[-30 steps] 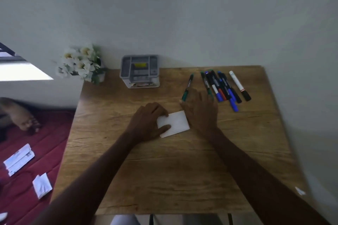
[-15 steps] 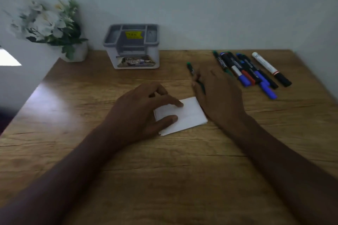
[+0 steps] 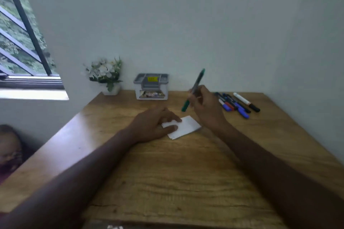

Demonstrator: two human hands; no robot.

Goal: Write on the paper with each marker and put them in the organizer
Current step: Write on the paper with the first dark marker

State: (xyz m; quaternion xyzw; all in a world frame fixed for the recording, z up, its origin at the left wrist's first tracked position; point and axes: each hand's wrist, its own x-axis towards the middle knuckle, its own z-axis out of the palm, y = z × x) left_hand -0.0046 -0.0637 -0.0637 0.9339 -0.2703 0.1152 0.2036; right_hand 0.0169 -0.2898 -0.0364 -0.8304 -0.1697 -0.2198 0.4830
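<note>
The right hand (image 3: 206, 107) grips the green marker (image 3: 193, 90), light, stiff and likely slick, at mid-barrel above the surface (image 3: 167, 173), while the left hand (image 3: 154, 124) presses flat, fingers relaxed, on the thin paper (image 3: 188, 126).

The counter (image 3: 186, 173) is grained wood with a soft sheen. The paper (image 3: 188, 126) looks matt white. The organizer (image 3: 151, 87) is smooth grey plastic with a printed label.
</note>
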